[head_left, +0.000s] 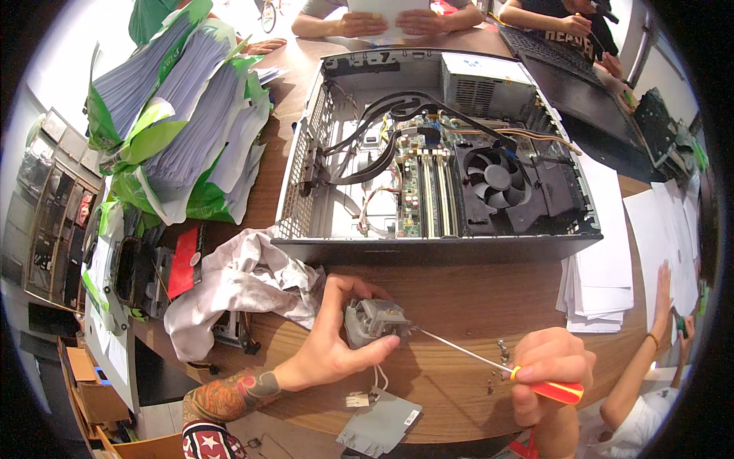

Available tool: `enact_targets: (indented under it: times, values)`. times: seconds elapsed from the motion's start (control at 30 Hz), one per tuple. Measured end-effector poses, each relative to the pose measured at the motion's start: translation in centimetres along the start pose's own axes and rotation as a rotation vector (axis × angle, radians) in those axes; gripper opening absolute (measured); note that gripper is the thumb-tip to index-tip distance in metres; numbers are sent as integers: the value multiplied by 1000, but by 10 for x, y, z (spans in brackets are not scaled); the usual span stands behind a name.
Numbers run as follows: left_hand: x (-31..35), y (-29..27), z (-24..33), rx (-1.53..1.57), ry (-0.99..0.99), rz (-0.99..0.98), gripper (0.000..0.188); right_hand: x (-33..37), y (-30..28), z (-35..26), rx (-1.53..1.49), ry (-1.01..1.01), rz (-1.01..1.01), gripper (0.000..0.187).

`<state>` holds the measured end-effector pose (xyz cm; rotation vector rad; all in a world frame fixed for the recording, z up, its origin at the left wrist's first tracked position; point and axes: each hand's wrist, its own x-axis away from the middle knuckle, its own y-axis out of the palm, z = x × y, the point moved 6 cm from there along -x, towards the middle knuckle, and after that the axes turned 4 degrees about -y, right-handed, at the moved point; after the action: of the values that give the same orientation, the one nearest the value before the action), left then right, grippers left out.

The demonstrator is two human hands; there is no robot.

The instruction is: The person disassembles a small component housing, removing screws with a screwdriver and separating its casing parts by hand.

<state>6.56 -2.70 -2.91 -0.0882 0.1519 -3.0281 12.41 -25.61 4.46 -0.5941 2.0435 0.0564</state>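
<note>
My left hand (336, 333) grips a small grey box-shaped part (375, 320), thumb on its near side and fingers behind it. A pale cable with a white plug (357, 400) hangs below the part. In my right hand (552, 363) is a screwdriver (554, 390) with a red and yellow handle. Its thin shaft points left, and the tip is at the right side of the grey part; whether it touches a screw is too small to tell. A flat grey metal plate (380, 423) lies at the table's near edge. Several loose screws (502, 352) lie beside my right hand.
Beyond my hands stands an opened computer case (436, 249) with a black fan (497, 177). Left are a crumpled white cloth (245, 279) and stacked paper packs (176, 115). White sheets (600, 283) and a black keyboard (550, 57) are right. Other people's hands (363, 24) show around the table.
</note>
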Motion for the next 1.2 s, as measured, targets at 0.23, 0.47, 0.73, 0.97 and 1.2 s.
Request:
enact_targets:
  times: [0.23, 0.47, 0.73, 0.97, 1.2]
  values:
    - [4, -3, 1, -134, 91, 63, 57, 0, 4, 3, -14, -12, -6, 16]
    - [1, -1, 5, -125, 151, 74, 55, -5, -4, 0, 3, 21, -23, 20]
    - [4, -2, 18, -180, 157, 59, 44, 10, -5, 12, -140, 134, 100, 31]
    - [4, -3, 22, -280, 222, 85, 47, 18, -4, 14, -163, 233, 159, 30]
    - [4, -1, 24, -294, 244, 96, 52, 19, -2, 17, -178, 300, 187, 30]
